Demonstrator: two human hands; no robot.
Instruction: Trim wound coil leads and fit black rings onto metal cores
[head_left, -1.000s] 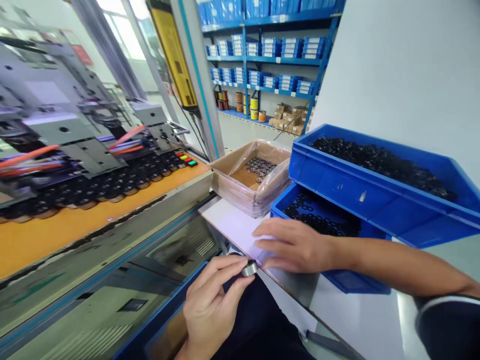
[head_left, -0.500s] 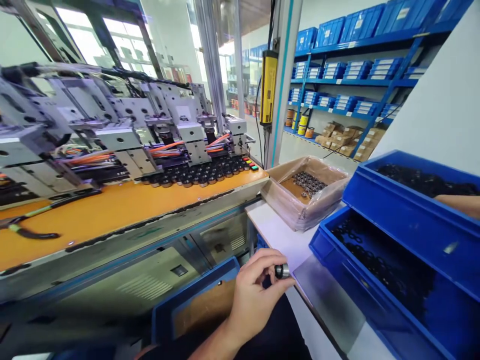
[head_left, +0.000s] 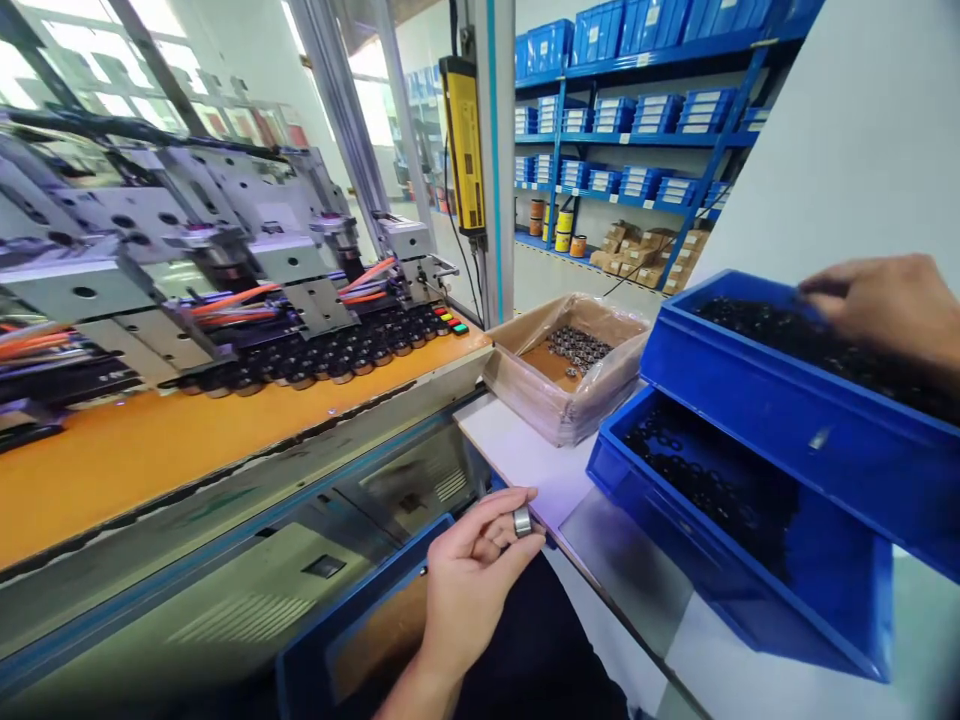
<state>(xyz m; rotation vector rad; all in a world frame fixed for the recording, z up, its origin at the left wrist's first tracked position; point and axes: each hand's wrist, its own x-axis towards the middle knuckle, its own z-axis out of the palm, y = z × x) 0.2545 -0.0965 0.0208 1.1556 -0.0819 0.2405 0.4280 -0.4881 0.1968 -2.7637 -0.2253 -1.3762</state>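
Note:
Near the bottom middle, my left hand [head_left: 476,570] pinches a short shiny metal ring [head_left: 523,521] between thumb and fingertips. My right hand [head_left: 885,300] hovers low over the upper blue bin [head_left: 810,430], its fingers bent downward and blurred. Small black parts [head_left: 772,335] cover the bottom of that bin. Whether my right fingers hold one of them cannot be made out. Below it, a lower blue bin [head_left: 720,560] contains thin black rings [head_left: 697,480].
A plastic-lined carton [head_left: 525,385] with small metal parts [head_left: 577,350] stands behind the bins. On the left, rows of black-topped round pieces [head_left: 300,365] line the orange bench [head_left: 187,440] before a machine [head_left: 292,260]. A yellow sensor bar [head_left: 463,145] hangs on a post.
My view has turned to the right. My right hand has come further into view over the upper bin. The ring in my left hand has turned, and its black end no longer shows.

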